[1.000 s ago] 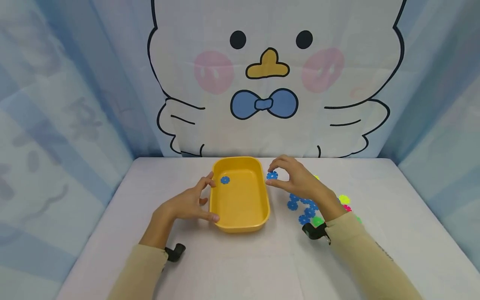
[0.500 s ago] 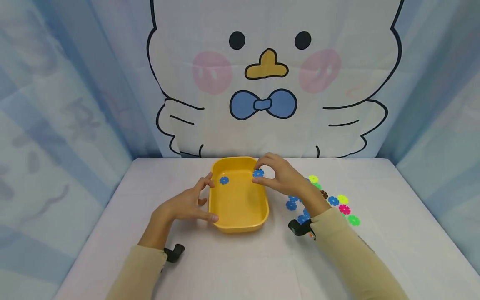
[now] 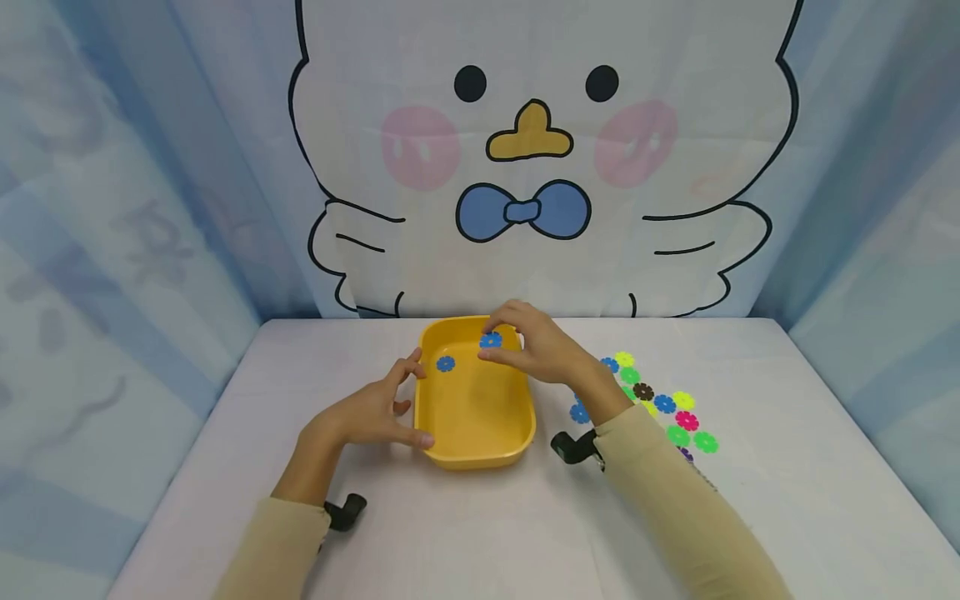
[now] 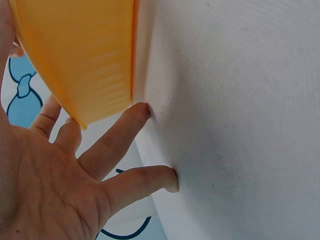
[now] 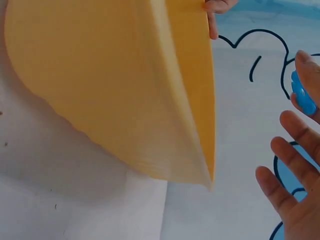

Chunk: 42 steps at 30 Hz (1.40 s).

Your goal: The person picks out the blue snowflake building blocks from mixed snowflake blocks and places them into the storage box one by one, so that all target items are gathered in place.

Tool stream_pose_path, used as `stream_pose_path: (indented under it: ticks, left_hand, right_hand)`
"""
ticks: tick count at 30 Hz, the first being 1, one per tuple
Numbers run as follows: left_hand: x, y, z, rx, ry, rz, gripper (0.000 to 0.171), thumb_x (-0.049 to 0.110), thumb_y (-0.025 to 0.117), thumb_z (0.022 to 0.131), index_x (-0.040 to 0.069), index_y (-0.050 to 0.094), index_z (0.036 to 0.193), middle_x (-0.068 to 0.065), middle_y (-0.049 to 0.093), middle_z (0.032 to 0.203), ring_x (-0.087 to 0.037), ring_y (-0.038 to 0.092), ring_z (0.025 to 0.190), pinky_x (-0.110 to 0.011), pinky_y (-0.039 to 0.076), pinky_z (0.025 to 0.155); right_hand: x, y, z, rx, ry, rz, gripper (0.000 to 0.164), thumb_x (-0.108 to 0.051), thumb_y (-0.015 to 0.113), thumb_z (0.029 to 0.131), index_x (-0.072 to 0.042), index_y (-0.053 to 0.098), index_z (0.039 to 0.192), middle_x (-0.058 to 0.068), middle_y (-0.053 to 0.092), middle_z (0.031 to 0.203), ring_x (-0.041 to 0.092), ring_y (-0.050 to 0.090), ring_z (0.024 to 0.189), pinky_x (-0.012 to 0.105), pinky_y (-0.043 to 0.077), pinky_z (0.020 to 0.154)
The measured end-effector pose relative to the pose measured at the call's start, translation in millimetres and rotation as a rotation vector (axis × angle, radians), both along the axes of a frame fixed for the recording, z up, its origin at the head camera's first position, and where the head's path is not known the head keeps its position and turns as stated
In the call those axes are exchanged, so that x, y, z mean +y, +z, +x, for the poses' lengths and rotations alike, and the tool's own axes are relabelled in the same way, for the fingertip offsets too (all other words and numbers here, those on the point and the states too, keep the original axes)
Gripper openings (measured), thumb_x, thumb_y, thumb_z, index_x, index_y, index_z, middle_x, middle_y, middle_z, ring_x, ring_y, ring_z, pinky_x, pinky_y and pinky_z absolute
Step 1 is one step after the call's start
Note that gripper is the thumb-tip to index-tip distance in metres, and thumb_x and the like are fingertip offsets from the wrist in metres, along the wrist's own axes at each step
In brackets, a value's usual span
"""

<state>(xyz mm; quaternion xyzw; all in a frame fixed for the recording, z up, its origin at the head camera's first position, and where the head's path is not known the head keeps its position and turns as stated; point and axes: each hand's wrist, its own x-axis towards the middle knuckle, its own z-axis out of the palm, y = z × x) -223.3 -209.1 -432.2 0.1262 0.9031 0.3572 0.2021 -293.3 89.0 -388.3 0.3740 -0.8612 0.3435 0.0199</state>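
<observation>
In the head view my right hand (image 3: 543,346) pinches a blue flower-shaped plastic disc (image 3: 491,340) between thumb and fingertips, over the far right part of the yellow tray (image 3: 474,457). The right wrist view shows that disc (image 5: 302,95) edge-on, with the other fingers spread apart from it. My left hand (image 3: 367,410) grips the tray's left side, thumb at the near end of the rim and index finger farther back. Seen from the left wrist, two fingertips (image 4: 142,110) rest on the table beside the tray's wall. Another blue disc (image 3: 446,363) lies inside the tray.
Right of the tray, several flower discs in yellow, green, brown, pink and blue lie on the white table (image 3: 480,542), a green disc (image 3: 706,442) among them. My right forearm hides part of this group. A cartoon-printed curtain (image 3: 525,275) hangs behind the table.
My right hand has carried the blue disc leftward, from beside the tray's right edge to over its inside. My left hand keeps its hold on the tray.
</observation>
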Motion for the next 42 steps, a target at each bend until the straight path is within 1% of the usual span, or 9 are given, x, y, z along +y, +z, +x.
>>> stream_pose_path:
  ticks: [4,9,13,17,21,25,31,36,42]
  left_hand:
    - [-2,-0.5,0.9,0.003,-0.011,0.005,0.100,0.054,0.091,0.072,0.025,0.030,0.146,0.013,0.000,0.173,-0.036,0.058,0.134,-0.058,0.041,0.114]
    - [-3,-1.0,1.1,0.012,-0.039,0.026,0.099,0.052,0.090,0.074,0.022,0.029,0.146,0.011,-0.001,0.174,-0.037,0.058,0.133,-0.058,0.040,0.115]
    - [-2,-0.4,0.7,0.014,-0.035,0.031,0.100,0.052,0.090,0.074,0.022,0.029,0.147,0.012,-0.001,0.173,-0.037,0.058,0.133,-0.057,0.042,0.114]
    - [-3,-0.1,0.2,0.009,-0.019,0.016,0.101,0.053,0.090,0.074,0.024,0.029,0.148,0.013,0.000,0.173,-0.036,0.058,0.134,-0.057,0.043,0.113]
    - [-4,-0.1,-0.8,0.014,-0.027,0.019,0.100,0.052,0.090,0.075,0.023,0.029,0.148,0.011,0.000,0.174,-0.037,0.058,0.133,-0.057,0.043,0.113]
    - [-3,-0.4,-1.3,0.018,-0.035,0.030,0.099,0.050,0.090,0.074,0.024,0.029,0.148,0.013,0.000,0.173,-0.037,0.058,0.133,-0.056,0.042,0.114]
    - [-2,-0.1,-1.5,0.016,-0.039,0.043,0.100,0.049,0.091,0.074,0.023,0.029,0.148,0.013,0.000,0.173,-0.038,0.058,0.133,-0.058,0.040,0.115]
    - [-4,-2.6,-0.6,0.027,-0.055,0.041,0.100,0.050,0.090,0.076,0.020,0.028,0.149,0.010,-0.001,0.174,-0.038,0.058,0.133,-0.058,0.040,0.115]
    - [-4,-4.1,-1.2,0.034,-0.053,0.045,0.099,0.050,0.090,0.075,0.023,0.029,0.148,0.015,-0.001,0.173,-0.036,0.059,0.133,-0.055,0.041,0.115]
  right_hand:
    - [-11,0.6,-2.5,-0.012,0.003,0.000,0.040,-0.037,0.076,0.094,-0.011,0.067,0.122,0.000,0.063,0.122,0.022,0.057,0.117,0.047,0.050,0.107]
    - [-22,1.5,-6.4,-0.029,0.006,0.000,0.040,-0.037,0.076,0.094,-0.011,0.066,0.123,0.001,0.063,0.123,0.024,0.058,0.118,0.047,0.050,0.108]
    - [-30,0.5,-9.7,-0.037,0.003,0.003,0.040,-0.037,0.076,0.094,-0.012,0.066,0.123,0.001,0.063,0.123,0.023,0.058,0.118,0.043,0.050,0.107]
    - [-37,-1.2,-12.9,-0.054,0.004,-0.003,0.042,-0.036,0.076,0.095,-0.009,0.065,0.125,0.003,0.063,0.124,0.028,0.058,0.120,0.046,0.050,0.108]
    - [-41,-3.0,-15.4,-0.075,-0.006,-0.016,0.041,-0.035,0.075,0.095,-0.009,0.065,0.125,0.005,0.063,0.124,0.031,0.057,0.120,0.049,0.050,0.108]
    - [-45,-9.9,-19.9,-0.124,-0.007,-0.024,0.037,-0.034,0.075,0.095,-0.011,0.065,0.123,0.004,0.063,0.125,0.028,0.057,0.119,0.049,0.051,0.106]
    - [-53,-22.0,-26.9,-0.210,0.023,-0.007,0.038,-0.036,0.075,0.095,-0.012,0.066,0.124,0.002,0.063,0.126,0.025,0.058,0.119,0.042,0.056,0.099]
    - [-60,-34.5,-31.4,-0.229,0.007,0.043,0.035,-0.036,0.074,0.096,-0.015,0.068,0.122,0.001,0.064,0.120,0.025,0.062,0.116,0.042,0.055,0.101]
    - [-67,-44.2,-32.2,-0.289,0.000,0.117,0.038,-0.037,0.074,0.095,-0.012,0.067,0.124,0.003,0.068,0.120,0.020,0.063,0.107,0.036,0.055,0.100]
